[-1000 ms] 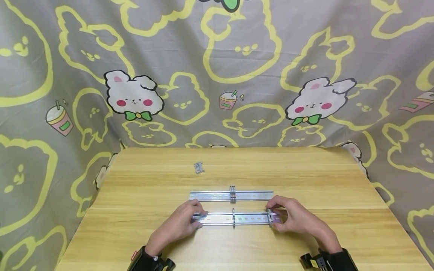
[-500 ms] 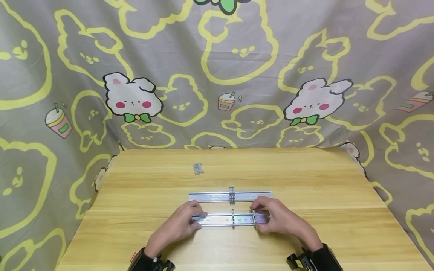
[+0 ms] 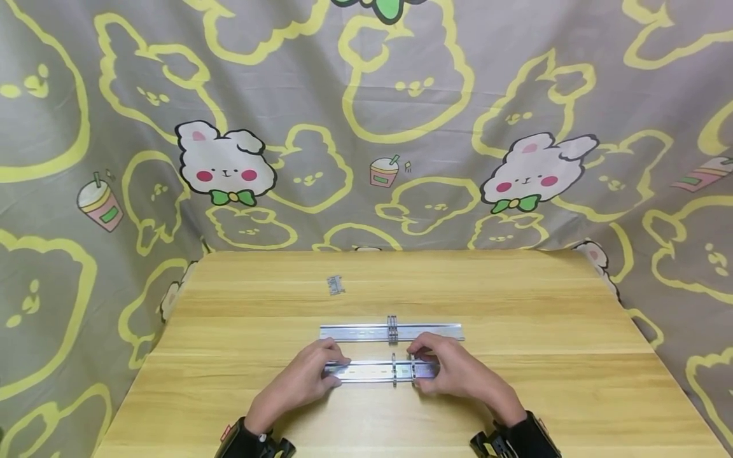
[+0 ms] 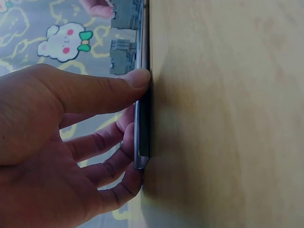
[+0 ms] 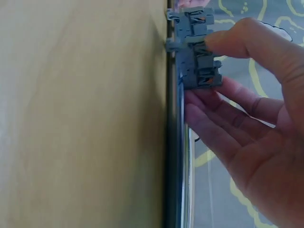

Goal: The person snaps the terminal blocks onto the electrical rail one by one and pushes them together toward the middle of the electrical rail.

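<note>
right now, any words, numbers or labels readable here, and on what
None can be read.
Near rail: bare metal with slots, no print.
Grey block pinched by the right hand: no marking that can be read.
Far rail: no print visible.
Small part: too small to tell.
Cloth: only cartoon rabbits and cups, no letters.

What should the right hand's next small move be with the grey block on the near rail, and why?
Probably slide the grey terminal block a little further left along the near rail until it meets the block already seated mid-rail. A small gap separates them, the right hand pinches the block, and the left hand steadies the rail's left end.
</note>
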`<state>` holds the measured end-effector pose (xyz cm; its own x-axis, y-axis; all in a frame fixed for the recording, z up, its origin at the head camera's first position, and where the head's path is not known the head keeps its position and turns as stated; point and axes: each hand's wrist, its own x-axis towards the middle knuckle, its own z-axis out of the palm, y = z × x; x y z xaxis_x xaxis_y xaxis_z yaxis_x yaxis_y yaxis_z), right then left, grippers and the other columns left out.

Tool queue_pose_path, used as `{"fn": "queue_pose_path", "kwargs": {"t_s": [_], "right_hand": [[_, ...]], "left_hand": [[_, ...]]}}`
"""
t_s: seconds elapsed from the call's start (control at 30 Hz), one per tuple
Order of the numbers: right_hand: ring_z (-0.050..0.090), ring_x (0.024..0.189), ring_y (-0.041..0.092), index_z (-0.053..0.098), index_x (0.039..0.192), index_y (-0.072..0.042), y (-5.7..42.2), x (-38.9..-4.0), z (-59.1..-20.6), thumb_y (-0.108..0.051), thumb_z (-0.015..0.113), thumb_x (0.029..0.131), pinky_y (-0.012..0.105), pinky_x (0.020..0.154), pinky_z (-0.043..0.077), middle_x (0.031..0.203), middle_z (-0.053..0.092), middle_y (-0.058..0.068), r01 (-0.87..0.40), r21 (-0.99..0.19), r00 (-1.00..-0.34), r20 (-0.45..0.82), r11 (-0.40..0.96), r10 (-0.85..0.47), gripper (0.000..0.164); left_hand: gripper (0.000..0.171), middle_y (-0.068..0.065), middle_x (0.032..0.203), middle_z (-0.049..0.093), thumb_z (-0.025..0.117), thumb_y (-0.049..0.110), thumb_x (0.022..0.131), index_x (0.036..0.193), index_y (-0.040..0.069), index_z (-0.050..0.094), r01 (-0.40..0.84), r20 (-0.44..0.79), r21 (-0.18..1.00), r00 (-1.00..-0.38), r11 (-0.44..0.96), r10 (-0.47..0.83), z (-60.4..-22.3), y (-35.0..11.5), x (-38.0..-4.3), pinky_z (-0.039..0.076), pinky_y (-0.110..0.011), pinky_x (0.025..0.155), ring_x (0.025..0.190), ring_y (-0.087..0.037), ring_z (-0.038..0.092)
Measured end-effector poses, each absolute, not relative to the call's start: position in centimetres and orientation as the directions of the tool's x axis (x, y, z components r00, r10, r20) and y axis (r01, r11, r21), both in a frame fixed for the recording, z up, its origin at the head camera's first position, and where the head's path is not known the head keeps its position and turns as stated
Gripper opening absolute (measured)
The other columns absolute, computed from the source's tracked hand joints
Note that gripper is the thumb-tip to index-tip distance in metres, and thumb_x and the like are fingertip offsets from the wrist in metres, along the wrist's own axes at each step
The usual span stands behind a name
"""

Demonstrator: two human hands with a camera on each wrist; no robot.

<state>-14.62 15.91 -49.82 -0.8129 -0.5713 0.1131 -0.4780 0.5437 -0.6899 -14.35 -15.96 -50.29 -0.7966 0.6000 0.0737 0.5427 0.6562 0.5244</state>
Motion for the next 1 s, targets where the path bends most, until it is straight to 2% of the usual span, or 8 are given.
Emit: {"fn": "queue_pose_path", "kwargs": {"t_s": [0.43,1.0], "right_hand": [[0.064,0.1,0.016,0.063,0.113,-0.006,14.8,-14.8,-50.2,-0.013,0.082,0.069,0.035,0.083,0.058,0.111,0.067,0.003,-0.498,-0.698,-0.796,0.132,0.514,-0.591,0.048],[0.064,0.105,0.018,0.062,0.116,-0.006,14.5,-14.7,-50.2,-0.014,0.082,0.072,0.036,0.089,0.056,0.115,0.066,0.005,-0.521,-0.692,-0.78,0.148,0.5,-0.608,0.049]], "left_hand": [[0.032,0.004,0.098,0.06,0.076,0.011,0.079,0.111,0.006,0.074,0.543,0.069,0.521,-0.796,0.659,0.601,-50.3,-16.0,-14.4,0.056,-0.034,0.079,0.088,-0.012,0.056],[0.032,0.003,0.098,0.062,0.076,0.009,0.078,0.11,0.005,0.074,0.544,0.078,0.524,-0.797,0.656,0.598,-50.2,-16.0,-14.4,0.055,-0.033,0.079,0.088,-0.012,0.057]]}}
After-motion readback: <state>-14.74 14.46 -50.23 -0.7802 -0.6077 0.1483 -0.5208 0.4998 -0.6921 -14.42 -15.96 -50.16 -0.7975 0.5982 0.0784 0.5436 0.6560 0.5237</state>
